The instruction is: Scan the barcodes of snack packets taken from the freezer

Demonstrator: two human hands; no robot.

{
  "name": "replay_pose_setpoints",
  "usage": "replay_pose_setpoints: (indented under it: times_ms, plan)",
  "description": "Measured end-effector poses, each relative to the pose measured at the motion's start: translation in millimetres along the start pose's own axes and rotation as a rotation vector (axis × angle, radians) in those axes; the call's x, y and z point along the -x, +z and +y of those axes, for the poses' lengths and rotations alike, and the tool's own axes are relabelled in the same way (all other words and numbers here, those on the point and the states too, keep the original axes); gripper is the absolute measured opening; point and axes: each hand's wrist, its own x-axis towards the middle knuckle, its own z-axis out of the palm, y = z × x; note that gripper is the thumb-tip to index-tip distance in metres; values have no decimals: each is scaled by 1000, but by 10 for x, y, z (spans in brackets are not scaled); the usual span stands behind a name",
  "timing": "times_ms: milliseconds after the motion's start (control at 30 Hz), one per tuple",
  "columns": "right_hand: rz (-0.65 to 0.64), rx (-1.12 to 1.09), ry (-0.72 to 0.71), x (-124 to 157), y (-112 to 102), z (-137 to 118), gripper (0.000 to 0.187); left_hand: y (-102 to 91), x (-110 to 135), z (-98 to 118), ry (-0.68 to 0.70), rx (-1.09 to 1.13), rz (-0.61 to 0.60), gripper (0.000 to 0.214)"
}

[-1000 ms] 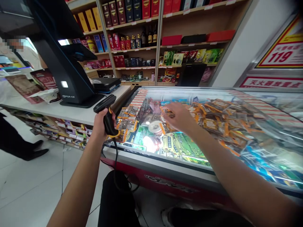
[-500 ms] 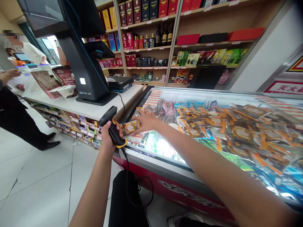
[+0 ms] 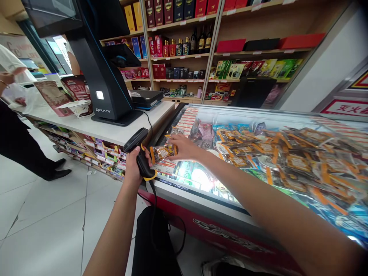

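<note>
My left hand [image 3: 132, 165] is wrapped round the handle of a black and yellow corded barcode scanner [image 3: 138, 150], held up beside the freezer's left corner. My right hand [image 3: 185, 147] reaches across the glass lid and grips a small orange and clear snack packet [image 3: 162, 152] right in front of the scanner's head. The packet and scanner are a few centimetres apart. Below the glass lie several more orange packets [image 3: 287, 159].
A glass-topped chest freezer [image 3: 212, 209] full of packaged goods stands before me. A white counter [image 3: 94, 128] to the left bears a black checkout terminal [image 3: 100, 73]. Shelves of bottles and boxes [image 3: 178, 42] line the back wall. Another person [image 3: 17, 142] stands at far left.
My right hand picked a packet from the freezer top and carried it left to the scanner. The left hand with the scanner rose slightly. My view swung a little to the right.
</note>
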Motion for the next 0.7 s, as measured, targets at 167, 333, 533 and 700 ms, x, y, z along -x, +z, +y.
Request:
replay_pose_setpoints:
  times_ms: [167,333,533,700]
  plan:
    - [7,-52,-64,489,-168,-130,59,-12,-5,-4,10,-15,1,34]
    - [-25,-125,57,928,-374,-302,48,40,7,41,-57,-29,-29,31]
    - [237,-236,488,1241,-717,-260,45,485,-120,193,-60,-95,-234,33]
    - [381,-523,628,1411,-1123,54,45,1123,-472,319,-45,-144,-641,35]
